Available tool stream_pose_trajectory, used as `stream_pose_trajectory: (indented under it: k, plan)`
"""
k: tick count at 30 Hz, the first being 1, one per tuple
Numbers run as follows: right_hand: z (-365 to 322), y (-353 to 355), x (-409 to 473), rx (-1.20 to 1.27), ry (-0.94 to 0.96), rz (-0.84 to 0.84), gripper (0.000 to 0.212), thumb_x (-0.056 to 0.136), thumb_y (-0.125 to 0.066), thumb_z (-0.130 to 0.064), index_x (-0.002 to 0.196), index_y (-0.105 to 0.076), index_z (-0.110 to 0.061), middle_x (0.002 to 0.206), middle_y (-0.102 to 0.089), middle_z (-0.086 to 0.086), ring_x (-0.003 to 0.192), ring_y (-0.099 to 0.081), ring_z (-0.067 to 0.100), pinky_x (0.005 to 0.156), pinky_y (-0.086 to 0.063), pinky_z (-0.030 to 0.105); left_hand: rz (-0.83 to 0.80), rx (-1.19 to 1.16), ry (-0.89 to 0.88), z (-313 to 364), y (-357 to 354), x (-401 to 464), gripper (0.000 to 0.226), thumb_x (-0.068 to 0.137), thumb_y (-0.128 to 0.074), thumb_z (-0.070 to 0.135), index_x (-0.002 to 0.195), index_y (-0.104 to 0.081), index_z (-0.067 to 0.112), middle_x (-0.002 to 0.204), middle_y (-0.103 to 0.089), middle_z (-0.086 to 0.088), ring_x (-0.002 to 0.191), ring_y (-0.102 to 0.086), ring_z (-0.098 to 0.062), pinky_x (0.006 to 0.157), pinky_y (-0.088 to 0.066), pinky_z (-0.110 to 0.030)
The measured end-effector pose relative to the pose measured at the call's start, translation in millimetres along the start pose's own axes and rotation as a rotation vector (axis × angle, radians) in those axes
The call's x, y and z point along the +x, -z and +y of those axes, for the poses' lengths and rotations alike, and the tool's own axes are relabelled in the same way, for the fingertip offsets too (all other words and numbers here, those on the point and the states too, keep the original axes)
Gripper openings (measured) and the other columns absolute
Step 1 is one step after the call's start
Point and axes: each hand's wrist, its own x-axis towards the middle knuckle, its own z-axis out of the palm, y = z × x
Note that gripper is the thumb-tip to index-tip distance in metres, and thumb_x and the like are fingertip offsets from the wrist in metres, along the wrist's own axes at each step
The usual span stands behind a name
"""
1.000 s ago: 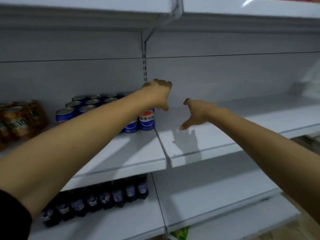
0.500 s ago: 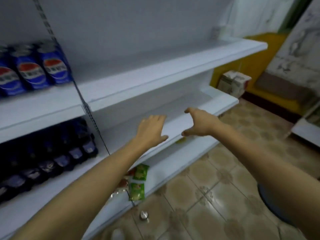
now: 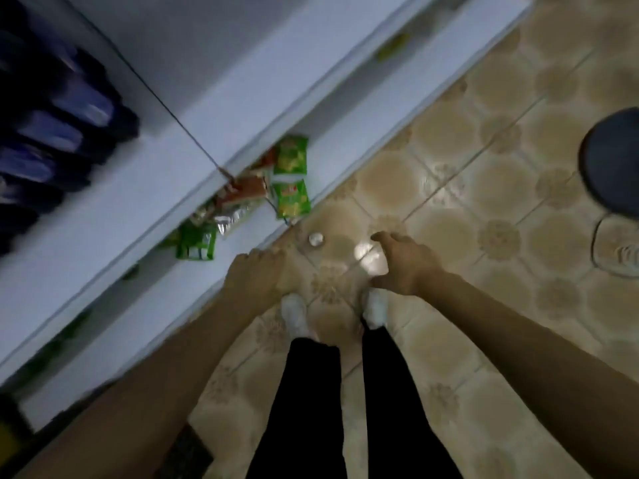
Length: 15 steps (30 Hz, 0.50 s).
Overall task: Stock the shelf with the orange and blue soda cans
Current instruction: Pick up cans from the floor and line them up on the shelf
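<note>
Both hands hung empty over the tiled floor [image 3: 484,160] in the lower middle of the frame: the left hand [image 3: 257,274] showed its back with the fingers curled loosely downward around nothing, and the right hand [image 3: 403,262] had thumb and fingers spread apart, gripping nothing. No orange or blue soda can could be made out anywhere within reach; the only candidates were the dark blue-labelled shapes [image 3: 58,133] blurred at the upper left on the white shelf [image 3: 138,209], too smeared to say whether they were cans or bottles. In my judgement the main risk was a stumble or a mis-grab, since the view was blurred and the person's white shoes [image 3: 294,314] stood close to the shelf edge. Green snack packets [image 3: 290,178] lay jumbled on the bottom ledge near centre and could be knocked or trodden on. A small shiny round object [image 3: 316,239] sat on the floor just ahead of the hands, an easy thing to kick away.
</note>
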Motion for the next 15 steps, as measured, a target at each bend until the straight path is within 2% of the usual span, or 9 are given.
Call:
stream_pose_trajectory:
  k: [1,2,4,5,8,11,13,15]
  plan:
    - [-1.5,-24.6,15.4,0.008,0.003,-0.036,0.083,0.08,-0.069,-0.043,0.147,-0.026,-0.022,0.143,-0.041,0.007,0.128,-0.043,0.029,0.098,-0.04,0.039,-0.039,-0.003,-0.009,-1.5,-25.4,7.8,0.06,0.079,-0.063,0.042,0.126,-0.055,0.007,0.109,-0.063,-0.012,0.099,-0.061,-0.033,0.078,-0.049,-0.039]
    - [-1.8,-50.0,30.6,0.006,0.01,-0.054,0.082,0.08,-0.068,-0.043,0.146,-0.027,-0.021,0.142,-0.042,0.007,0.127,-0.043,0.029,0.097,-0.04,0.039,-0.082,-0.038,-0.002,-3.3,-50.8,15.7,0.062,0.081,-0.064,0.042,0.132,-0.05,0.009,0.118,-0.061,-0.011,0.107,-0.058,-0.031,0.085,-0.046,-0.039]
    - [0.4,-98.7,63.5,-0.026,0.011,-0.058,0.08,0.08,-0.067,-0.044,0.146,-0.026,-0.021,0.142,-0.042,0.006,0.127,-0.043,0.028,0.096,-0.04,0.04,-0.11,-0.039,-0.037,-7.1,-99.7,38.0,0.07,0.066,-0.082,0.038,0.125,-0.057,0.008,0.11,-0.065,-0.013,0.098,-0.062,-0.032,0.081,-0.052,-0.041]
    - [1.9,-121.0,81.0,-0.04,0.008,-0.065,0.08,0.081,-0.066,-0.043,0.146,-0.026,-0.021,0.142,-0.042,0.006,0.127,-0.043,0.028,0.096,-0.04,0.04,-0.12,-0.044,-0.062,-8.9,-128.1,48.3,0.07,0.063,-0.084,0.036,0.123,-0.059,0.007,0.107,-0.066,-0.013,0.095,-0.063,-0.032,0.079,-0.052,-0.042]
    - [8.2,-180.5,138.5,-0.082,0.009,-0.089,0.074,0.083,-0.064,-0.038,0.145,-0.028,-0.019,0.142,-0.043,0.007,0.126,-0.043,0.028,0.097,-0.041,0.04,-0.233,-0.092,-0.127,-9.8,-211.5,80.4,0.067,0.086,-0.062,0.039,0.143,-0.038,0.014,0.13,-0.054,-0.008,0.116,-0.052,-0.028,0.092,-0.041,-0.038]
    - [13.5,-227.0,204.9,-0.081,0.017,-0.129,0.073,0.084,-0.067,-0.034,0.144,-0.029,-0.018,0.141,-0.043,0.009,0.126,-0.045,0.029,0.096,-0.044,0.042,-0.322,-0.11,-0.191,-10.4,-284.4,125.0,0.063,0.093,-0.05,0.038,0.148,-0.025,0.019,0.139,-0.045,-0.003,0.12,-0.046,-0.023,0.092,-0.038,-0.033]
    - [16.0,-252.1,250.9,-0.056,0.03,-0.096,0.072,0.085,-0.067,-0.031,0.144,-0.029,-0.017,0.139,-0.044,0.01,0.123,-0.047,0.031,0.091,-0.046,0.04,-0.373,-0.282,-0.152,-12.3,-331.0,160.5,0.062,0.091,-0.055,0.037,0.145,-0.03,0.022,0.138,-0.046,-0.002,0.12,-0.048,-0.023,0.091,-0.042,-0.033]
    - [17.0,-272.1,295.5,-0.008,0.042,-0.021,0.071,0.085,-0.067,-0.026,0.144,-0.028,-0.018,0.138,-0.043,0.01,0.121,-0.048,0.031,0.083,-0.045,0.038,-0.33,-0.636,0.032,-8.4,-363.7,199.2,0.065,0.087,-0.064,0.032,0.144,-0.034,0.021,0.138,-0.049,-0.003,0.121,-0.05,-0.023,0.094,-0.045,-0.037]
